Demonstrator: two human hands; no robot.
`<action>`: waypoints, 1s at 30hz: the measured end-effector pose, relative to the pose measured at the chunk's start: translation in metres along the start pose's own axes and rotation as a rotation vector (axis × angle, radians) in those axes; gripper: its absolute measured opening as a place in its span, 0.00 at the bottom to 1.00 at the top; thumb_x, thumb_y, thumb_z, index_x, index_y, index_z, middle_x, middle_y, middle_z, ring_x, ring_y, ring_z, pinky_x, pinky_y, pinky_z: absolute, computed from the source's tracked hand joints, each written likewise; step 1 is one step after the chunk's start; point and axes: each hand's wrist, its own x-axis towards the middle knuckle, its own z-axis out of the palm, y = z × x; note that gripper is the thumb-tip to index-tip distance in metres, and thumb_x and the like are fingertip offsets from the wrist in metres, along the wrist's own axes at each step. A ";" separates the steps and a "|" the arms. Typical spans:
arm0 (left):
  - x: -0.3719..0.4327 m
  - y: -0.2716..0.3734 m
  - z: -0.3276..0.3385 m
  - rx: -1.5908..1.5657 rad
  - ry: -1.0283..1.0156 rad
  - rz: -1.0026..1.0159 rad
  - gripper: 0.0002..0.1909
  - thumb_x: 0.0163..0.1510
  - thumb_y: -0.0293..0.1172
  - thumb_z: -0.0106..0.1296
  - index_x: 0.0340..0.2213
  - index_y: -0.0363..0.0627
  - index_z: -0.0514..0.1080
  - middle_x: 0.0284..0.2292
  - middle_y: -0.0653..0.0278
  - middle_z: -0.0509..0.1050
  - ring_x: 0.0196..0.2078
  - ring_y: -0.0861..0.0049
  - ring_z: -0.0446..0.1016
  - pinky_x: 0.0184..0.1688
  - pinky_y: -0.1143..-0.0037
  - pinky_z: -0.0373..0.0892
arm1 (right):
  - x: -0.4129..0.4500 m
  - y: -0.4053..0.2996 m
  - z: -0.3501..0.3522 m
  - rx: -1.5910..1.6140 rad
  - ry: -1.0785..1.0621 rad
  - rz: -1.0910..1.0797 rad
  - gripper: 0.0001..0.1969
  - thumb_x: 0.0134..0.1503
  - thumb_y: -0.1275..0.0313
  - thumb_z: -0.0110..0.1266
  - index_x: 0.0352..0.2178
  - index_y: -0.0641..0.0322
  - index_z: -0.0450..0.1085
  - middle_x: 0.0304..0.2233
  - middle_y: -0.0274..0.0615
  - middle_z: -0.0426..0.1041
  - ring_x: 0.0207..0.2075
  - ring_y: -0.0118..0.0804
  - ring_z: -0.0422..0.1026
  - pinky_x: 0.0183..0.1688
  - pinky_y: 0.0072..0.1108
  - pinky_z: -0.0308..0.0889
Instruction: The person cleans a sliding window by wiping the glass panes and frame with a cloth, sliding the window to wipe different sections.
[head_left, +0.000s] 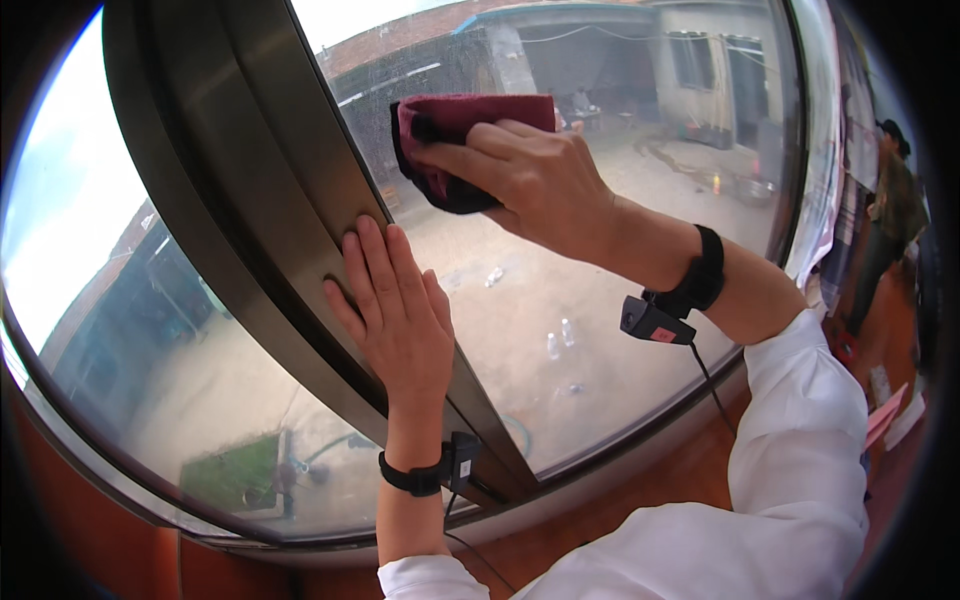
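Observation:
My right hand (551, 187) grips a folded maroon cloth (517, 107) with a dark edge, held up at the right-hand window pane (615, 405). Part of the cloth is hidden behind the fingers and the back of the hand. Lower and to the left, my left hand (394, 307) lies flat on the brown metal upright of the window frame (255, 142). Its fingers point upward, slightly apart, with nothing in them. The thumb side reaches over the upright's edge by the right pane.
Both wrists wear strapped cameras (660, 321) with trailing cables. A second window pane (202, 360) lies left of the upright. Through the glass I see a courtyard with plastic bottles (568, 332). Indoors at far right, a person (892, 202) stands near hanging fabric (859, 142).

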 end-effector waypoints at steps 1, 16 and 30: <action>0.000 -0.001 -0.001 0.002 0.006 0.000 0.26 0.60 0.35 0.38 0.58 0.40 0.56 0.61 0.55 0.55 0.63 0.61 0.54 0.63 0.58 0.42 | -0.024 -0.010 0.008 0.067 -0.003 -0.072 0.23 0.39 0.75 0.62 0.41 0.47 0.73 0.21 0.29 0.68 0.25 0.29 0.73 0.25 0.19 0.72; -0.009 0.013 -0.017 -0.386 0.105 -0.006 0.25 0.57 0.30 0.43 0.56 0.38 0.58 0.58 0.51 0.58 0.60 0.56 0.58 0.60 0.57 0.51 | -0.074 -0.023 0.000 0.233 -0.116 0.010 0.20 0.44 0.74 0.57 0.43 0.48 0.73 0.24 0.30 0.68 0.24 0.28 0.70 0.21 0.19 0.68; -0.080 0.124 -0.058 -1.560 -0.426 -0.857 0.44 0.51 0.30 0.58 0.61 0.41 0.44 0.50 0.58 0.64 0.53 0.75 0.65 0.50 0.76 0.65 | -0.160 -0.050 -0.044 1.961 -0.319 1.192 0.27 0.54 0.71 0.57 0.53 0.65 0.57 0.45 0.41 0.67 0.48 0.29 0.65 0.50 0.21 0.63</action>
